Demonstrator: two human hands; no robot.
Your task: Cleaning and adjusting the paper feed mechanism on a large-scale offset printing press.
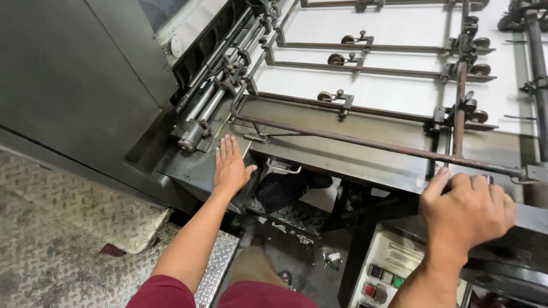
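Rusty crossbar [365, 142], long and thin, running from mid-left of the frame, just right of the left hand, down and rightward to the lower right, where it ends at a bracket near the right edge. Long axis nearly level, dropping slightly toward the right. Lies across the front lip of the grey feed table [342, 122], with white sheets [399, 85] and small roller wheels [335, 59] behind it, higher in the frame.

Right hand [468, 211] clearly nearer: curled over the bar's right end, fingers together and wrapped on the bar, knuckles toward the camera, thumb tip lifted beside the rod. Exact contact under the palm hidden.

Left hand [230, 166] flat, palm down, on the dark metal ledge [188, 171] at centre-left, fingers straight and slightly spread, thumb out to the right, clamped on nothing. Bar's left end just above and right of those fingertips, close but apart.

Below, at lower right, a control panel [388, 274] with red and green buttons; at lower left, checker-plate flooring [57, 228].
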